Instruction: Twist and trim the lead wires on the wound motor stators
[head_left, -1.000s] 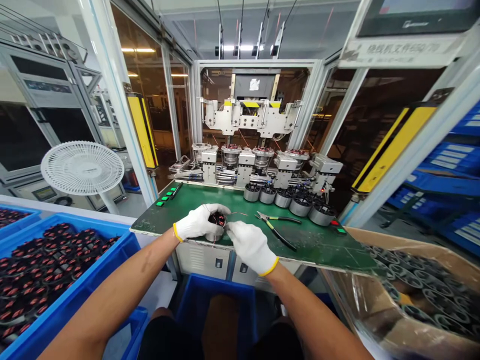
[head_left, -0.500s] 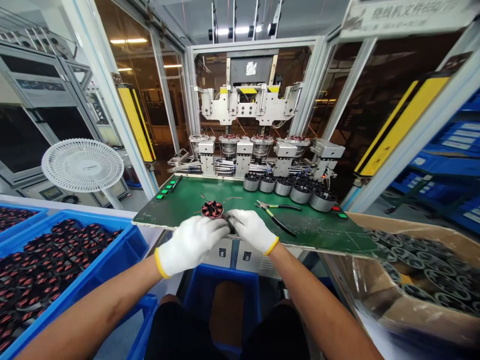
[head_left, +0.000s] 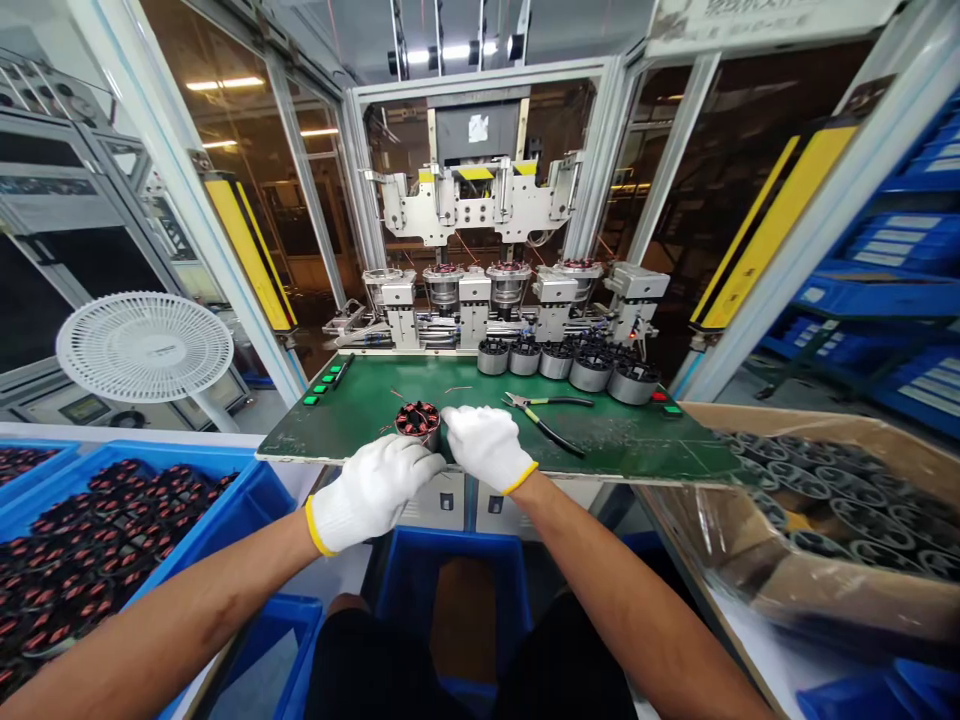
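A wound stator [head_left: 418, 420] with red and copper-coloured windings stands on the green-topped bench [head_left: 352, 415], with thin wire ends lying around it. My left hand [head_left: 371, 493], in a white glove with a yellow cuff, lies just in front of the stator, its fingertips at the stator's lower right. My right hand [head_left: 486, 447], gloved the same way, touches the stator's right side. Neither glove clearly grips it. Red-handled-free steel pliers with green and black grips [head_left: 544, 422] lie to the right of my right hand.
Several dark stator cores [head_left: 555, 362] stand at the bench's back edge, before a winding machine [head_left: 476, 205]. A blue crate of wound stators [head_left: 75, 540] sits left, and a cardboard box of stator cores [head_left: 825, 500] sits right. A blue bin [head_left: 450, 590] stands below the bench.
My hands no longer cover the stator, which now stands in plain view on the bench. They have drawn back to its front and right. The whole view has shifted slightly.
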